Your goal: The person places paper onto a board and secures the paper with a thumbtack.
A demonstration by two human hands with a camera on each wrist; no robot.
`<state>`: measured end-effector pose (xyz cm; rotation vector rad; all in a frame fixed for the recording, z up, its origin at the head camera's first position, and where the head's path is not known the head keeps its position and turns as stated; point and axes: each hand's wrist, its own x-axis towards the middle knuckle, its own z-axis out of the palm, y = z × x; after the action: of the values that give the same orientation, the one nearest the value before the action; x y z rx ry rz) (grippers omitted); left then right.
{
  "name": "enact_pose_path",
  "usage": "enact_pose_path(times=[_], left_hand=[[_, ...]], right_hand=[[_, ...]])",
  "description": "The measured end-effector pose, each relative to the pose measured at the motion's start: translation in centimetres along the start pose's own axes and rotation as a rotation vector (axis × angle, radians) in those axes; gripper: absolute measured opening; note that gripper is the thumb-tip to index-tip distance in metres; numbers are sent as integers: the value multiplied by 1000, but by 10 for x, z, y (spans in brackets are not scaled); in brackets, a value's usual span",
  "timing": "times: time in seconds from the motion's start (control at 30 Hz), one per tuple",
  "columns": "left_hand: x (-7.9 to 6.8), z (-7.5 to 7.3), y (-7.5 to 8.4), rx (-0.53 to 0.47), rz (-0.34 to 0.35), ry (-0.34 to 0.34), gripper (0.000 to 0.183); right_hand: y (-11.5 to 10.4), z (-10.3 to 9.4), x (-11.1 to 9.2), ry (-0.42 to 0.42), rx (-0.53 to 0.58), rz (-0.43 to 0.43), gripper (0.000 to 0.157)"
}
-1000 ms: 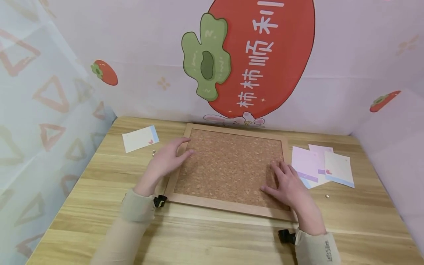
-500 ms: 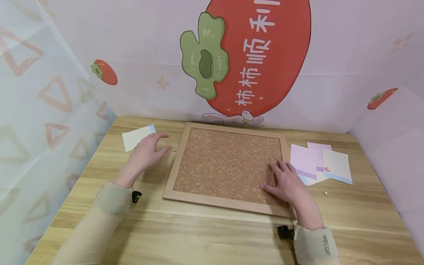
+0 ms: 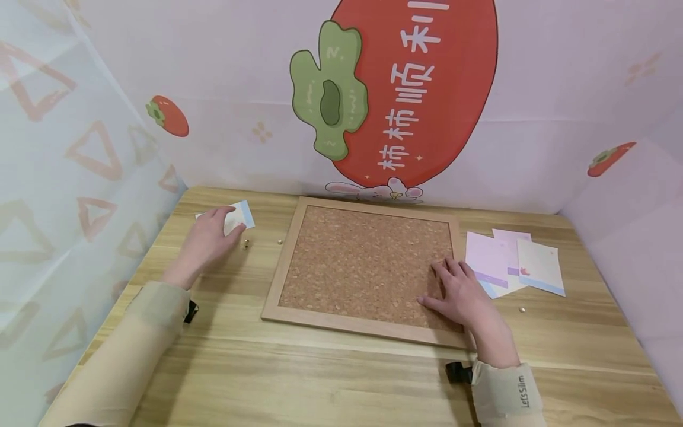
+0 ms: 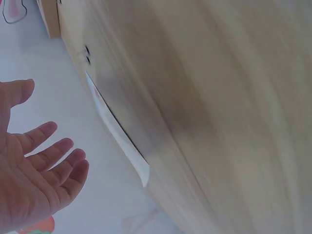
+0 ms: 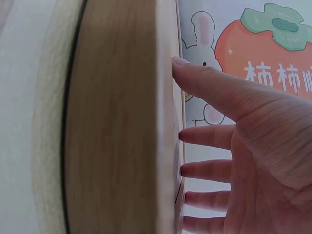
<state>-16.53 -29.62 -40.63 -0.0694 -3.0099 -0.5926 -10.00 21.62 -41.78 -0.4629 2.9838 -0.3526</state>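
Observation:
A framed cork board (image 3: 368,267) lies flat on the wooden table. My right hand (image 3: 463,296) rests its spread fingertips and thumb on the board's right part, palm raised. My left hand (image 3: 205,240) hovers over a white note card (image 3: 244,214) with a blue edge, left of the board. Its fingers are loosely bent with nothing between them. In the left wrist view that hand is apart from the card (image 4: 119,134), which lies on the table and is partly hidden by the hand in the head view.
Small shiny studs (image 3: 246,244) lie between the card and the board, with another stud (image 3: 280,242) by the frame and one stud (image 3: 522,309) at the right. Overlapping pink and white cards (image 3: 488,255) lie right of the board. A printed backdrop (image 3: 229,148) stands behind.
My left hand has left the board's left edge and moved left to above the white card. My right hand has stayed on the board.

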Motion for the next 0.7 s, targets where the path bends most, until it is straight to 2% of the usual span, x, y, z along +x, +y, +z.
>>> enact_pose_path(times=[0.4, 0.7], left_hand=[[9, -2, -38, 56, -60, 8, 58], [9, -7, -56, 103, -131, -153, 63]], right_hand=[[1, 2, 1, -1, 1, 1, 82], [1, 1, 1, 14, 1, -6, 80]])
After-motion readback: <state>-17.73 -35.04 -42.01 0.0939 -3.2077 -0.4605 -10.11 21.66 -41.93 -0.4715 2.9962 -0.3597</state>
